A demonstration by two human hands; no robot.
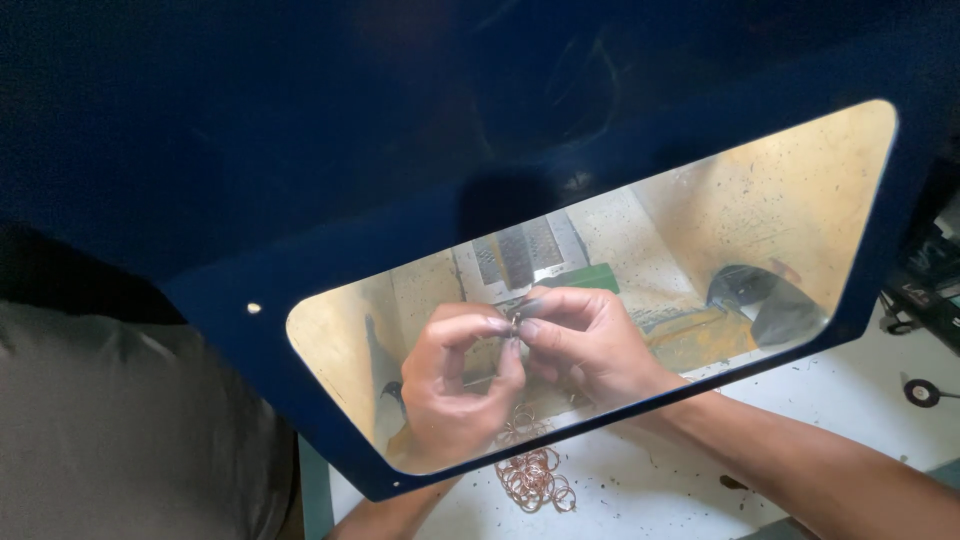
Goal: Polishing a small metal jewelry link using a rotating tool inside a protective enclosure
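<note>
Through a clear window in a dark blue machine guard (pixel 300 180) I see both my hands. My left hand (pixel 455 385) and my right hand (pixel 585 345) meet fingertip to fingertip, pinching a small metal part (pixel 517 322) between thumbs and forefingers. It is too small to tell its exact shape. Below the hands a heap of several thin copper rings (pixel 535 478) lies on the white bench (pixel 680 480).
Behind the hands stand a ribbed metal block (pixel 520 250) and a green piece (pixel 590 277). A dark rounded object (pixel 755 295) sits at the right inside the window. A small black wheel (pixel 921 392) lies at the far right. My grey-clad torso fills the lower left.
</note>
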